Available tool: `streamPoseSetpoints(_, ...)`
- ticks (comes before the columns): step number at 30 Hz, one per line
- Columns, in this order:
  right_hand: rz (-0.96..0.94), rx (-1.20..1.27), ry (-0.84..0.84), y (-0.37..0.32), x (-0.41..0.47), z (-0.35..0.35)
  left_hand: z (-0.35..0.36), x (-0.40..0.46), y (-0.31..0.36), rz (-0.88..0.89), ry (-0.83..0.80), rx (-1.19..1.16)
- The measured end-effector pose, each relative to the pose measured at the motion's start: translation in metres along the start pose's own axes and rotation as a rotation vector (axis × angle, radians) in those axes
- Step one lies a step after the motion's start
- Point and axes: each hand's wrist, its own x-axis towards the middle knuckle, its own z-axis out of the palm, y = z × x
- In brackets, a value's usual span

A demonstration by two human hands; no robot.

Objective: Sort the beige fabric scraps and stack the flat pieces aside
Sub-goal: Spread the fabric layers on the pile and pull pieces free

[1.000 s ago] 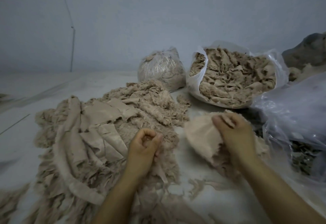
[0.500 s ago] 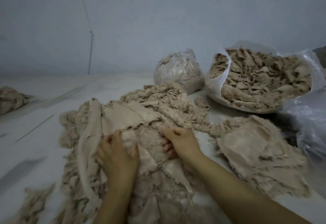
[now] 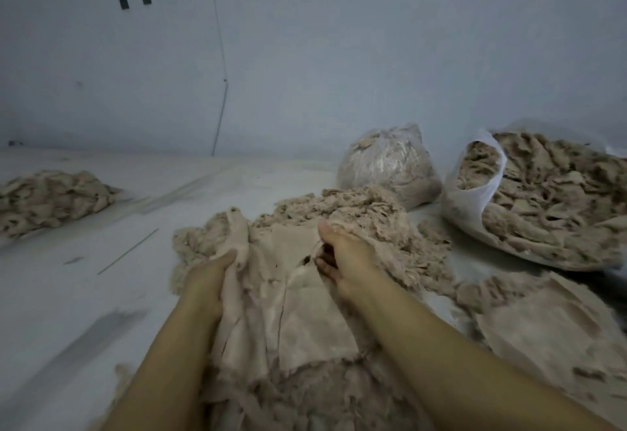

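The big heap of beige scraps point(image 3: 356, 223) lies in the middle of the pale tabletop point(image 3: 84, 295), running from the far centre down to the near edge of the view between the two forearms. The left hand point(image 3: 207, 281) sits at the heap's left rim, its fingers curled round a fold of cloth there. The right hand point(image 3: 342, 254) lies on the heap a little farther away, thumb up and fingers bent under, pinching the top edge of a large flat piece point(image 3: 305, 295) that hangs smooth between the hands.

To the right, just beside the heap, the stack of flat pieces point(image 3: 556, 329) lies spread near the right edge of the view. Behind it an open white bag point(image 3: 471, 203) full of scraps leans against the right border, and a closed clear bag point(image 3: 390, 166) stands just left of it, touching the heap's far end. A smaller separate pile point(image 3: 51, 200) lies well apart at the far left. The widest bare stretch of tabletop runs between that pile and the heap, and along the left side toward the wall point(image 3: 305, 57).

Half a second ago the left hand lay flat on top of the heap; now it has shifted to the heap's left rim and grips cloth. The right hand has moved farther up the heap, and the view has swung left, bringing the far pile fully into sight.
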Motion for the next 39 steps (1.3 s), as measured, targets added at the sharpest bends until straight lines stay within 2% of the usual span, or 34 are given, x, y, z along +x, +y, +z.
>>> streamPoseSetpoints(3,-0.094,0.072,-0.059,-0.027,-0.005,0.014,0.014,-0.014,0.044,0.146,-0.016,0.008)
streamPoseSetpoints(5,-0.142,0.189,-0.055,-0.049,-0.01,0.015,0.022,-0.035,0.071,0.254,-0.122,-0.084)
streamPoseSetpoints(8,-0.187,0.423,0.03,-0.076,-0.026,-0.005,0.027,-0.085,0.083,0.353,-0.253,-0.233)
streamPoseSetpoints(10,-0.181,0.45,0.124,-0.082,-0.036,-0.031,0.029,-0.115,0.06,0.317,-0.308,-0.272)
streamPoseSetpoints(13,-0.156,0.234,0.3,-0.069,-0.052,-0.08,0.021,-0.15,-0.014,0.085,-0.32,-0.325)
streamPoseSetpoints(15,-0.253,-0.229,0.375,-0.039,-0.066,-0.109,0.007,-0.161,-0.065,-0.055,-0.271,-0.3)
streamPoseSetpoints(17,-0.472,-0.602,0.344,0.004,-0.091,-0.133,-0.008,-0.164,-0.097,-0.047,-0.257,-0.177)
streamPoseSetpoints(18,-0.518,-0.714,0.237,0.025,-0.108,-0.141,-0.016,-0.165,-0.105,0.012,-0.264,-0.083)
streamPoseSetpoints(21,-0.474,-1.067,-0.168,0.067,-0.15,-0.156,-0.031,-0.164,-0.114,0.199,-0.201,0.258)
streamPoseSetpoints(24,-0.545,-1.31,-0.316,0.08,-0.167,-0.181,-0.038,-0.165,-0.117,0.452,-0.069,0.605)
streamPoseSetpoints(26,-0.623,-1.381,-0.313,0.08,-0.178,-0.197,-0.044,-0.169,-0.121,0.708,0.059,0.906)
streamPoseSetpoints(27,-0.644,-1.386,-0.3,0.081,-0.183,-0.203,-0.045,-0.17,-0.123,0.858,0.061,1.003)
streamPoseSetpoints(29,-0.676,-1.394,-0.281,0.081,-0.192,-0.213,-0.039,-0.173,-0.127,1.048,-0.126,1.112)
streamPoseSetpoints(32,-0.623,-1.366,-0.326,0.076,-0.196,-0.22,-0.015,-0.169,-0.131,1.101,-0.467,1.224)
streamPoseSetpoints(34,-0.568,-1.301,-0.311,0.066,-0.19,-0.214,0.007,-0.151,-0.13,1.133,-0.53,1.249)
streamPoseSetpoints(39,-0.528,-0.992,0.07,0.03,-0.121,-0.198,0.062,-0.108,-0.125,1.107,-0.644,1.22)
